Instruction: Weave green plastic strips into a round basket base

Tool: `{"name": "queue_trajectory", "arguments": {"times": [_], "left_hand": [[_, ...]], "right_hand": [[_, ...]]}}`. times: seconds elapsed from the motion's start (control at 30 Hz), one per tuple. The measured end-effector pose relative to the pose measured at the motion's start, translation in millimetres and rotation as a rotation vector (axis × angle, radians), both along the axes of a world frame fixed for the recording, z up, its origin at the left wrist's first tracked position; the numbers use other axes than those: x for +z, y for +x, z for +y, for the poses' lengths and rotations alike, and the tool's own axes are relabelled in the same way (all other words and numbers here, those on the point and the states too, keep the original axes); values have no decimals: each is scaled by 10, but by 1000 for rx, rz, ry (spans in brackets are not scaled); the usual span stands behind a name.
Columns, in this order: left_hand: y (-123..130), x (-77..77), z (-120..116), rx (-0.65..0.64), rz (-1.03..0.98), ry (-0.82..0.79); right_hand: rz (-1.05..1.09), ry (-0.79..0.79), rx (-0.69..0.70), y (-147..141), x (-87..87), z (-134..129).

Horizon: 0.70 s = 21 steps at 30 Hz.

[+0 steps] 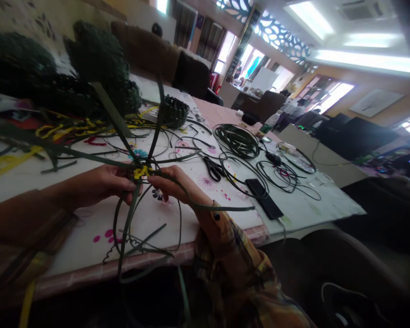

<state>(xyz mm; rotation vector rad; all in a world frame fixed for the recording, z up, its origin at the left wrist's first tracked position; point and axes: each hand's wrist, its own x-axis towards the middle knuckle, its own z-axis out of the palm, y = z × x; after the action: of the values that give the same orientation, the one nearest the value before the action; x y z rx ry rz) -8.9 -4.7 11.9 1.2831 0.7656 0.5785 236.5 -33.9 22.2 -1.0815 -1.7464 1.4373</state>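
Between my two hands is a small woven piece of dark green flat strips with a yellow strip worked through its middle. My left hand pinches its left side, thumb on top. On the right side my right hand grips it with thumb and fingers closed. Long green strips stick out from the piece upward and to both sides, and others hang down in loops over the table edge. The piece is held above the flowered tablecloth. My fingers partly cover the weave.
Black scissors lie right of my hands, with a coil of green strip behind them. A dark phone lies near the right edge. Dark green woven baskets and yellow strips crowd the left; a small woven basket stands at the back.
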Motion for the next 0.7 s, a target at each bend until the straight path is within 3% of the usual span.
{"name": "queue_trajectory", "arguments": {"times": [0.13,0.3,0.6,0.7], "left_hand": [[8,-19,24,31,3,-79],[70,63,-18,83,110,29],[-28,120,-3,-56,169,33],[-17,106,24,-36,210,86]], "right_hand": [[-50,62,-117,-47,14,-16],[30,7,-242,-110,-84,-20],[99,-51,-181,-104,-100,-6],[128,-74,-175,-95,-131,15]]}}
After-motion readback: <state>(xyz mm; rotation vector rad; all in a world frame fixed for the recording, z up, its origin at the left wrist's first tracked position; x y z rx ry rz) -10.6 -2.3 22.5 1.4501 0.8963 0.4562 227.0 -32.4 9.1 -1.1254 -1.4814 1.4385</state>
